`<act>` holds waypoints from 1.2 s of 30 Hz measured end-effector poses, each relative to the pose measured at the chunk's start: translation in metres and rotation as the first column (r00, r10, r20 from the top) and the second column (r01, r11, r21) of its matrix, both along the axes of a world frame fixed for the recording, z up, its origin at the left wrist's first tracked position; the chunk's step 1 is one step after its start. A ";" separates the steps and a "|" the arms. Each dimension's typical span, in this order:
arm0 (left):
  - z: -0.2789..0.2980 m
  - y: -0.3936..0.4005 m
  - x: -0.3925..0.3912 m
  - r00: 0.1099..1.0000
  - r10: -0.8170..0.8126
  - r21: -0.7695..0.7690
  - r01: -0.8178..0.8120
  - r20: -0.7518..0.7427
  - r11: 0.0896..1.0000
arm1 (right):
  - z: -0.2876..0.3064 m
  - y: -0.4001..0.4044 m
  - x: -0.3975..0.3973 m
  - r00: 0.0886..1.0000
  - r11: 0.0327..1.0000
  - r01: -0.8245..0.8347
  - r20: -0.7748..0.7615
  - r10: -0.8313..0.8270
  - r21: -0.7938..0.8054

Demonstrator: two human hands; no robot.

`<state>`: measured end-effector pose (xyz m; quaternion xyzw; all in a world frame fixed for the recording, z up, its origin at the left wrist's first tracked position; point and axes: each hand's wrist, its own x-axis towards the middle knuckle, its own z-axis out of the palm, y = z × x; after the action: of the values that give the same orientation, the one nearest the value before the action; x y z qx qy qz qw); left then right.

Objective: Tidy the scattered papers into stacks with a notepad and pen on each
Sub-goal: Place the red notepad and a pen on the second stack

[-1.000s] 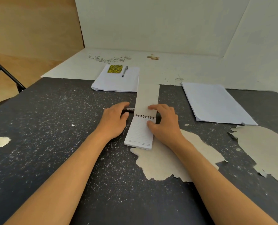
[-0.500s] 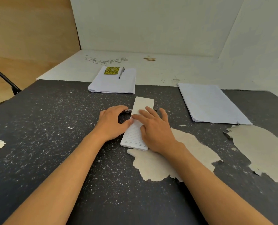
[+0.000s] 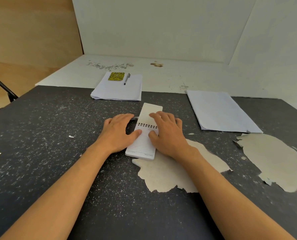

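A white spiral notepad (image 3: pixel 141 144) lies open at the middle of the dark table (image 3: pixel 40 135), one leaf (image 3: pixel 151 108) flipped away past the coil. My left hand (image 3: pixel 118 132) rests at its left edge, thumb on the lined page, fingers over a dark pen (image 3: pixel 134 118) that is mostly hidden. My right hand (image 3: pixel 168 134) lies across the coil, fingers on the flipped leaf, thumb on the lined page. At the back, a paper stack (image 3: pixel 116 90) carries a yellow notepad (image 3: pixel 116 76) and a pen (image 3: pixel 126 78). A second paper stack (image 3: pixel 218 111) at the right is bare.
The tabletop has pale peeled patches (image 3: pixel 274 160) at the right and below the notepad. White boards (image 3: pixel 161 32) wall off the back and right side. A black chair frame (image 3: pixel 2 87) stands beyond the table's left edge.
Half a second ago my right hand lay flat over the notepad with the coil covered. Now the coil shows again and the leaf lies flipped back beyond it. My left hand stayed put.
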<state>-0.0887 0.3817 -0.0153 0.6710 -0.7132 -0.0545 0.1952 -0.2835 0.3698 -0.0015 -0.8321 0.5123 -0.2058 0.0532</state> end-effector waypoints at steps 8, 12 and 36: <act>-0.005 -0.012 0.011 1.000 -0.012 0.018 0.012 -0.019 1.000 | -0.007 -0.008 -0.011 0.995 0.987 -0.094 0.037 0.090 0.131; 0.005 -0.019 0.015 0.998 0.017 -0.083 -0.023 -0.068 0.996 | -0.010 -0.006 -0.014 0.995 0.988 -0.082 0.067 0.074 0.133; 0.056 -0.034 -0.212 0.946 -0.151 -0.142 0.114 -0.286 0.983 | 0.002 -0.023 -0.258 0.592 0.616 0.759 0.170 -0.788 0.210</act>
<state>-0.3003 0.3472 0.0406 0.5924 -0.7215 -0.1230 0.3368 -0.5417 0.3466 0.0010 -0.4897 0.8230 -0.2795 0.0693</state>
